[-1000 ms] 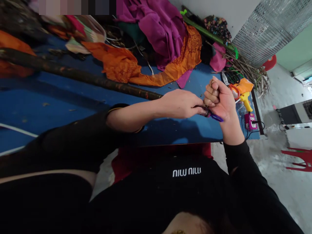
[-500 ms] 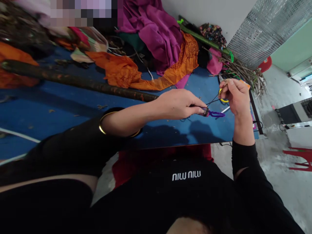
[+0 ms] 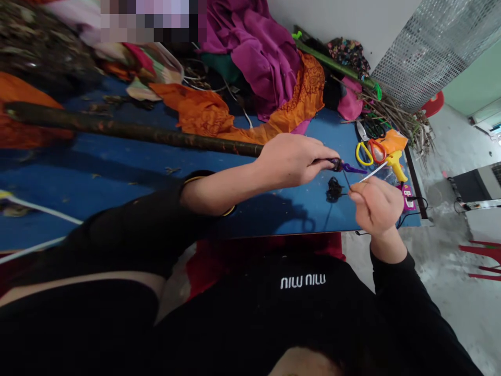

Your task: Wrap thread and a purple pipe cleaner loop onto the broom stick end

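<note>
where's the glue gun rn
In the head view, the yellow glue gun lies near the right end of the table, between the scissors and pink power strip.

Black top [image 3: 242,313], white chest lettering [image 3: 303,281], thin gold bangle [image 3: 230,210].

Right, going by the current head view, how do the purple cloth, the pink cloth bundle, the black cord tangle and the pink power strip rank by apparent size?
1. purple cloth
2. pink cloth bundle
3. black cord tangle and pink power strip: too alike to rank
</note>
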`<state>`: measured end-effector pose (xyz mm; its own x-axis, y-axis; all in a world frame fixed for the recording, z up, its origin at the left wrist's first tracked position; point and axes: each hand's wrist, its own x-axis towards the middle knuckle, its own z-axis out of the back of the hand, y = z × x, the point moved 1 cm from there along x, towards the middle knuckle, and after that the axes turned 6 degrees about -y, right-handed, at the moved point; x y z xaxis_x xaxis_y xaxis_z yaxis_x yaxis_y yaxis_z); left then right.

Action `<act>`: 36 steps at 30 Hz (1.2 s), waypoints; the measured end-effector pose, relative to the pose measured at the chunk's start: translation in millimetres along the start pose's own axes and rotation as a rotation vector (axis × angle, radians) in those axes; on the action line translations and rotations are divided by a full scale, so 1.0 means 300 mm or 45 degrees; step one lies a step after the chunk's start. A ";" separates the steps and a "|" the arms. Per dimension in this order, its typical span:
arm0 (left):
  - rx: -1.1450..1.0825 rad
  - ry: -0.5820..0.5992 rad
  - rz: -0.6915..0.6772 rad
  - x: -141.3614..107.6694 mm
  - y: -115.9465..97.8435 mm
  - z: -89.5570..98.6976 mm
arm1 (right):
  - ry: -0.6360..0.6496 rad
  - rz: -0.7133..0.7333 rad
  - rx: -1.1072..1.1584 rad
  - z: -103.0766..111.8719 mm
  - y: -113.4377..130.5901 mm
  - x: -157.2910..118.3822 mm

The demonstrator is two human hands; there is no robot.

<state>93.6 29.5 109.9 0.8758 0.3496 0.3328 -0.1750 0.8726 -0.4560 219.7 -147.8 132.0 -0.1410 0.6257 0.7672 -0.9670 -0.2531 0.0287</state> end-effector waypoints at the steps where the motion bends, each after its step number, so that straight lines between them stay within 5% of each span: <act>1: 0.004 -0.001 0.007 0.000 0.001 0.001 | -0.023 0.072 0.002 -0.013 0.009 -0.017; 7: -0.012 -0.001 0.016 -0.003 0.003 0.007 | -0.288 0.147 0.337 -0.115 -0.023 -0.082; 12: 0.011 0.033 0.061 -0.008 -0.011 0.017 | -0.392 -0.245 1.105 -0.208 -0.023 -0.100; 15: 0.020 0.046 0.053 -0.008 -0.016 0.016 | -0.565 -0.406 1.259 -0.237 0.011 -0.088; 21: 0.056 0.054 0.065 -0.008 -0.016 0.003 | -0.720 -0.516 1.156 -0.225 0.042 -0.058; 25: 0.091 0.082 0.121 -0.008 -0.026 0.008 | -0.515 -0.521 0.974 -0.232 0.053 -0.089; 28: 0.083 0.105 0.164 -0.007 -0.031 0.014 | -0.363 -0.335 0.781 -0.249 0.059 -0.107; 36: -0.041 0.183 0.233 -0.003 -0.037 0.041 | -0.260 0.174 0.247 -0.285 0.007 -0.104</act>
<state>89.2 23.8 124.8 0.8864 0.4466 0.1223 -0.3241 0.7870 -0.5249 203.9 -104.7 53.4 -0.2026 0.4202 0.8845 -0.8808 -0.4729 0.0229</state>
